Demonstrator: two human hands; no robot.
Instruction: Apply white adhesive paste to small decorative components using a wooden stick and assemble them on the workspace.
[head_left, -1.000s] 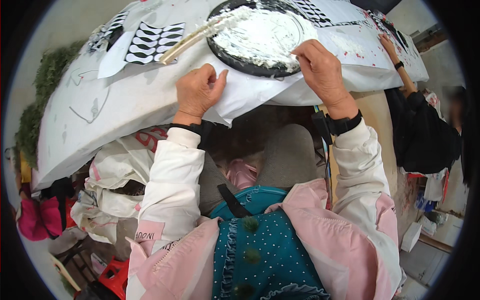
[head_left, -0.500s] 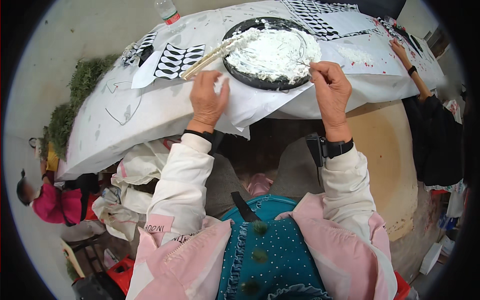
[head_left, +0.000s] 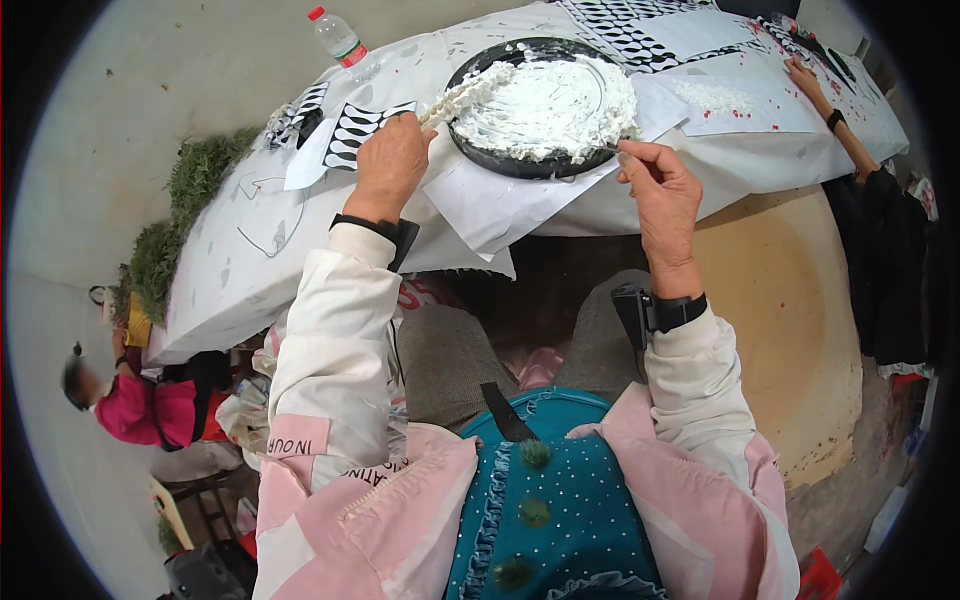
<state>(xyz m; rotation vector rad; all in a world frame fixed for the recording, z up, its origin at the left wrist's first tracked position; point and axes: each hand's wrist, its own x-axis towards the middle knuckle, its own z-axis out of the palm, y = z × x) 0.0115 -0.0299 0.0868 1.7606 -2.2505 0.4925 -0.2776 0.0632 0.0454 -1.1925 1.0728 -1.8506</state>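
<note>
A round black tray (head_left: 500, 165) on the table holds a thick layer of white paste (head_left: 550, 105). Across its left rim lies a wooden stick (head_left: 468, 97), its far end caked in the same paste. My left hand (head_left: 390, 165) is closed around the near end of this stick, left of the tray. At the tray's right edge, my right hand (head_left: 660, 185) pinches a thin wire, most of which is hidden by the fingers or too fine to follow.
White paper (head_left: 490, 215) lies under the tray on the covered table (head_left: 330, 240). Black-and-white patterned cloth (head_left: 355, 130), a water bottle (head_left: 340, 40), bent wires (head_left: 262, 243) and green foliage (head_left: 205, 180) are at left. White grains (head_left: 715, 98) and another person's arm (head_left: 820, 100) are at right.
My left hand has moved left and closed on the wooden stick, which it was beside before. My right hand has drawn the wire from the paste toward the tray's rim. The view has shifted slightly.
</note>
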